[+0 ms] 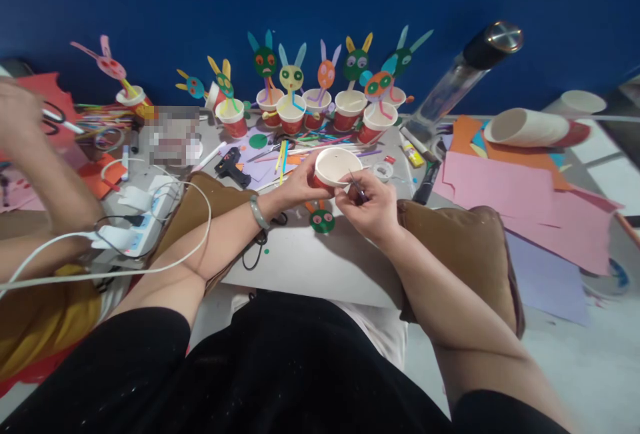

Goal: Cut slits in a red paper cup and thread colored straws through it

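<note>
My left hand [304, 181] wraps around the side of a red and white paper cup [339, 166], whose open mouth tilts up toward me. In my right hand [369, 206] is a slim dark pointed tool [357, 187], its tip at the cup's rim; whether it is a scissors blade cannot be made out. My right fingertips touch the near side of the cup. Just below the cup, a green paper face [321, 221] with pink eyes and orange ears lies on the table [320, 264].
Several cups with paper rabbit figures [291, 114] line the blue wall. A black glue gun [233, 167] lies left of my hands, a power strip [145, 221] farther left beside another person's arm [55, 167]. Brown cushions [450, 247] flank me; pink paper [500, 184] and a clear bottle [445, 91] are right.
</note>
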Tool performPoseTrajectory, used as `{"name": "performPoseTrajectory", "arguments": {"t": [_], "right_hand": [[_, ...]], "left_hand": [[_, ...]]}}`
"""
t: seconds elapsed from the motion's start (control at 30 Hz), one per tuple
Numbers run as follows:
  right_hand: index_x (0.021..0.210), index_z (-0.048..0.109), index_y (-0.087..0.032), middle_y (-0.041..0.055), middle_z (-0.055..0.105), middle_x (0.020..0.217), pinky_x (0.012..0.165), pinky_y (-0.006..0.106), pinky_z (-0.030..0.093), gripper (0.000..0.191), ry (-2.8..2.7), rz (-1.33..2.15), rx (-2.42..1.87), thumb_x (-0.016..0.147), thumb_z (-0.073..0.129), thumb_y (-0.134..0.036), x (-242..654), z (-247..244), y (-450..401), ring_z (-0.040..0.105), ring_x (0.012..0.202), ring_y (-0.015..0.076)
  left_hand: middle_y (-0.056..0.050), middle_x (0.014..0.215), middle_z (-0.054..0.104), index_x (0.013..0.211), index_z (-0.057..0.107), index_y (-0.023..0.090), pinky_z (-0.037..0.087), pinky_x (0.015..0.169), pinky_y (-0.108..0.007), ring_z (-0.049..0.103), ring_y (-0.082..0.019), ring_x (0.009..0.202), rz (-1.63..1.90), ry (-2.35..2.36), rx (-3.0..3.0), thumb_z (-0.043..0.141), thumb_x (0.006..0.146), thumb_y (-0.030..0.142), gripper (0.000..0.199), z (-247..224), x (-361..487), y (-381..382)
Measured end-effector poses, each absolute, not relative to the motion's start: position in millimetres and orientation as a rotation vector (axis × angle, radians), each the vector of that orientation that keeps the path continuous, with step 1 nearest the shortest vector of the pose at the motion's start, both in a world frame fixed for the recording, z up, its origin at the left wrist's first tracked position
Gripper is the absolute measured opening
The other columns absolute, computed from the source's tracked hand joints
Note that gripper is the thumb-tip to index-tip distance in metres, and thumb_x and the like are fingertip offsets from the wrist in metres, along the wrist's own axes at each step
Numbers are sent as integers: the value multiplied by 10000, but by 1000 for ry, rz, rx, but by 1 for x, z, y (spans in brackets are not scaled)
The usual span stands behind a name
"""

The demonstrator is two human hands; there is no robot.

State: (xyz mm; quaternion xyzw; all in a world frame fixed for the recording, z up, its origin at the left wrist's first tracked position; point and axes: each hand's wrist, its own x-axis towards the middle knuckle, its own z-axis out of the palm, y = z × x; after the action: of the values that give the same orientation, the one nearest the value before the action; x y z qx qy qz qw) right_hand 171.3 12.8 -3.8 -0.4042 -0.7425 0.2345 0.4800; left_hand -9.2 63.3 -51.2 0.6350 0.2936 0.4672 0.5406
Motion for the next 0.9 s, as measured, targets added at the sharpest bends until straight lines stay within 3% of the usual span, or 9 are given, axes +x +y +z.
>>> {"name": "performPoseTrajectory", "arguments": {"t": [0.67, 0.9], "right_hand": [[892, 627, -250, -76, 502, 549, 512, 245, 443, 65, -1788, 481, -1047, 836, 659, -256, 173, -7, 13, 419, 454, 97], [949, 631, -250, -84, 524, 562, 513, 241, 460, 157, -1765, 524, -1027, 804, 692, -235, 173, -8, 13, 443, 460, 96]], "left_hand": [[-134, 1403, 599, 1500, 445, 226, 411, 1198, -543, 552, -371, 1371, 1072, 632, 1556, 913, 589, 517, 1064, -59, -12, 72], [-139, 1425, 584, 1514, 438, 228, 426, 1188, -549, 547, -372, 1379, 1069, 649, 1518, 928, 589, 487, 1078, -57, -12, 69]]}}
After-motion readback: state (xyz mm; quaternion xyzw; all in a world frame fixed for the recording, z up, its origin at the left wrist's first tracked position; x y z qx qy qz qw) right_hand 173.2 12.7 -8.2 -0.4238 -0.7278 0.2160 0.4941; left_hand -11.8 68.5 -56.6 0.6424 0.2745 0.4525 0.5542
